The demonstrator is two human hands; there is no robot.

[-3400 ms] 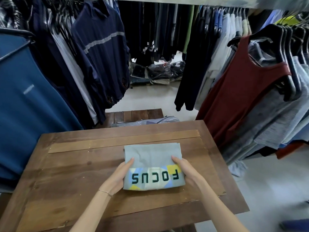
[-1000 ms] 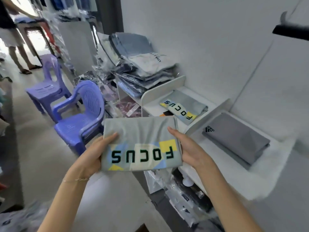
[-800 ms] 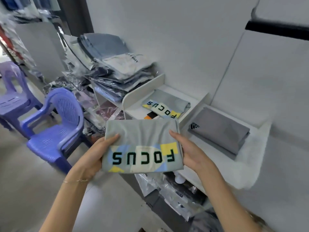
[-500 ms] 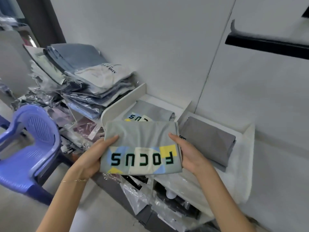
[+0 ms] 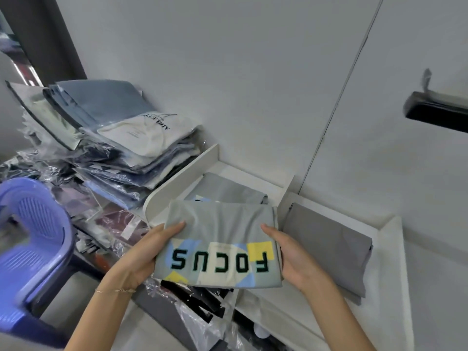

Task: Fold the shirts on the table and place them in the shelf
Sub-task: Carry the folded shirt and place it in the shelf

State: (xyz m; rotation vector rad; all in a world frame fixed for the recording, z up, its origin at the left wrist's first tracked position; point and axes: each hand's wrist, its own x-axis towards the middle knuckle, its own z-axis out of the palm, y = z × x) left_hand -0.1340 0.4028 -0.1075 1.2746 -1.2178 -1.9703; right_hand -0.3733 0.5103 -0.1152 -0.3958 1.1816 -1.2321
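I hold one folded grey shirt (image 5: 220,239), its "FOCUS" print facing me upside down, level between both hands: my left hand (image 5: 141,257) grasps its left edge, thumb on top and fingers out of sight beneath; my right hand (image 5: 293,257) grasps the right edge the same way. A thin bracelet (image 5: 115,290) circles my left wrist. The shirt hangs in the air, touching nothing but my hands, just short of the white shelf (image 5: 181,178).

Past my fingertips, two shirts lie on the shelf, one per bay: a second print shirt (image 5: 230,191) straight beyond the held one, and a plain grey shirt (image 5: 329,241) just right of my right fingers, behind a white divider (image 5: 286,191). Left of my left fingers stands one purple chair (image 5: 30,249); beyond it, a stack of bagged clothes (image 5: 121,143), too many to count. More bagged goods (image 5: 200,317) sit below the shirt. Behind everything rises a white wall (image 5: 253,72).
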